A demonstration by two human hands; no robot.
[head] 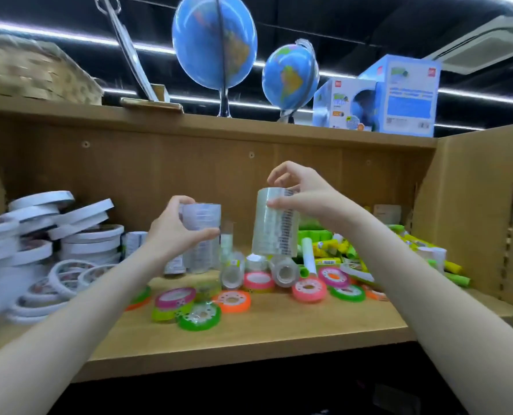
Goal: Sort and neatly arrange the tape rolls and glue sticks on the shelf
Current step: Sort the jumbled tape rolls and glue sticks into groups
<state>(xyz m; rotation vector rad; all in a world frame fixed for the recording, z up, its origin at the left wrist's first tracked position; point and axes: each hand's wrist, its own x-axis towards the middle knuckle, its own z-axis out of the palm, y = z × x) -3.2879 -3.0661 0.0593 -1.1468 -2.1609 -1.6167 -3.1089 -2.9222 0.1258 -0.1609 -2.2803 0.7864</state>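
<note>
Both hands are raised above the shelf (249,324), each closed around a shrink-wrapped stack of clear tape rolls. The left hand (174,232) wraps thumb and fingers around the side of the left stack (203,223); the right hand (303,193) pinches the right stack (276,226) near its top, so the stack hangs upright. Holding both upright probably allows them to be set down standing, side by side. Below them lie loose clear rolls (285,272) and coloured tape rolls (232,301), unsorted. White tape rolls (78,238) are piled at the left; glue sticks (339,247) lie heaped at the right. The shelf is light wood with a wooden back panel; globes (215,43) and boxes (399,97) stand on the board above, under strip lighting.
</note>
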